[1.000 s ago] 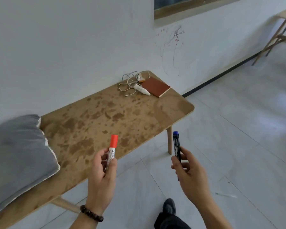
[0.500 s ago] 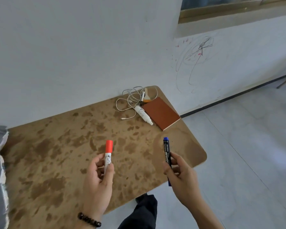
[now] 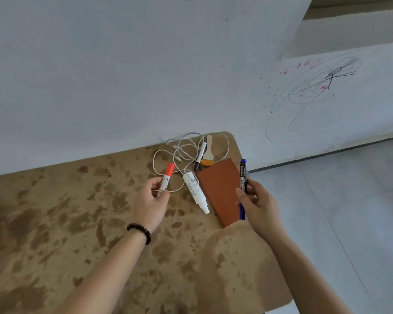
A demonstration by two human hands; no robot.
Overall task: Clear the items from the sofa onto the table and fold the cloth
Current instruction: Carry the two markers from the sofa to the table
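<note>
Mostly, a mottled brown wooden table (image 3: 77, 223) with a rounded corner fills the view, set against a pale wall (image 3: 123, 75) (scribbles (image 3: 315, 91) mark it on the right); smooth grey floor (image 3: 349, 211) lies beyond. At the far corner lie a tangled white cable (image 3: 184, 150), a flat rust-brown notebook (image 3: 220, 191), a white marker (image 3: 195, 191) touching its left edge, a thin pen (image 3: 200, 155) and a wooden brush (image 3: 208, 152); the left hand (image 3: 149, 200) pinches a red marker (image 3: 166, 180) upright above the table; the right hand (image 3: 259, 205) grips a blue marker (image 3: 242, 177) over the notebook's right edge.
</note>
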